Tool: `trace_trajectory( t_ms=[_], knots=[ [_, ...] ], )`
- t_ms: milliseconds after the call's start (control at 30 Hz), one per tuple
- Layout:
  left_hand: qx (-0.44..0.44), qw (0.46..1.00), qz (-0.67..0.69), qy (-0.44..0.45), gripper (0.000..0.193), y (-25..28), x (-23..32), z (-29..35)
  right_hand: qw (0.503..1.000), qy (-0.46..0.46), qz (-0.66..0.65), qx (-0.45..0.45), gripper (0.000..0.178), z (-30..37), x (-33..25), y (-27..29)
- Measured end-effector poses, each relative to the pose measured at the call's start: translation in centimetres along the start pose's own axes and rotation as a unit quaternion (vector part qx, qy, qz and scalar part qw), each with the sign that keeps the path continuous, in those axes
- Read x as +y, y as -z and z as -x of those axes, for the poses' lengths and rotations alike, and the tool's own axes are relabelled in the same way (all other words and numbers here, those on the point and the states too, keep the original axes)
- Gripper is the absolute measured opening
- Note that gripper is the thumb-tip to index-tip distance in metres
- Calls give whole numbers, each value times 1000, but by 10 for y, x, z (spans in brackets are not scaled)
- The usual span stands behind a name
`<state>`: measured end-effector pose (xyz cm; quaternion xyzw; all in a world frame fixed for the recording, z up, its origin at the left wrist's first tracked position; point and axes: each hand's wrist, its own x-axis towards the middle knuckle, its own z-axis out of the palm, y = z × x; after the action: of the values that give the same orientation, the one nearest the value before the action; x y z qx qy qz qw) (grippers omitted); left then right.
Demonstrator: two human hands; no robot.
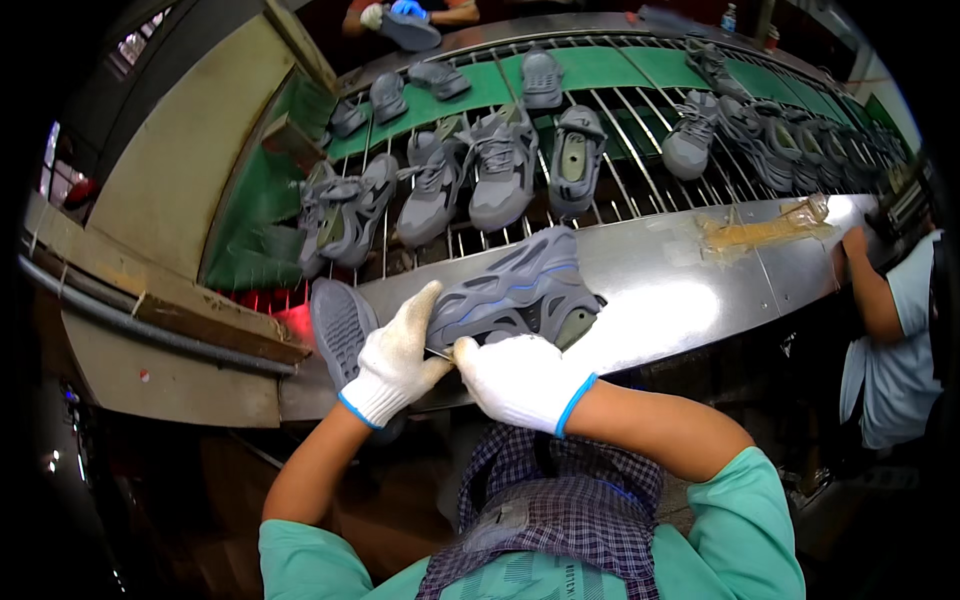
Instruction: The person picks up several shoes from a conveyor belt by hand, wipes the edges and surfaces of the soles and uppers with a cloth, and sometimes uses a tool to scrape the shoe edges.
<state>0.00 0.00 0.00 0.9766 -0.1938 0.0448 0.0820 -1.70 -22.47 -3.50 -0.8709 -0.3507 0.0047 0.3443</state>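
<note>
A grey sneaker [515, 285] with blue lines along its thick sole lies on its side on the metal ledge, its sole side away from me. My left hand [398, 350], in a white knit glove, is closed around the toe end. Close beside it my right hand [525, 380], gloved the same way, has its fingers curled round a thin metal tool [438, 352], whose tip lies against the shoe near my left thumb. Most of the tool is hidden in the glove. Left of my left hand rests another grey shoe [340, 325] with its patterned outsole showing.
Beyond the metal ledge [680, 290], several grey sneakers [503, 170] stand on a rack of metal rods [630, 170]. Brown tape [760, 232] covers part of the ledge. A co-worker's arm [875, 290] is at right; another person's gloved hands [400, 12] hold a shoe at the far side.
</note>
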Motion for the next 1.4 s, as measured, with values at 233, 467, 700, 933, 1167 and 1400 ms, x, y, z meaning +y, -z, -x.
trace_trajectory(
  t_ms=[233, 467, 700, 933, 1167, 1400],
  knots=[
    [-158, 983, 75, 46, 94, -38, 113, -34, 902, -331, -244, -131, 39, 120, 47, 74],
    [-186, 979, 57, -58, 85, -51, 137, -75, 960, -278, -9, -17, 38, 119, 78, 79],
    [-111, 980, 47, -159, 74, -36, 117, -48, 981, -87, 169, -45, 27, 110, 60, 58],
    [390, 890, 233, 45, 37, -97, 93, 40, 941, -277, 194, 31, 30, 181, 133, 95],
    [518, 643, 519, 221, 29, -202, 61, 24, 915, -160, 349, 121, 37, 154, 160, 111],
    [391, 724, 455, 339, 51, -165, 27, 7, 974, -221, -16, 51, 43, 113, 102, 43]
  ],
)
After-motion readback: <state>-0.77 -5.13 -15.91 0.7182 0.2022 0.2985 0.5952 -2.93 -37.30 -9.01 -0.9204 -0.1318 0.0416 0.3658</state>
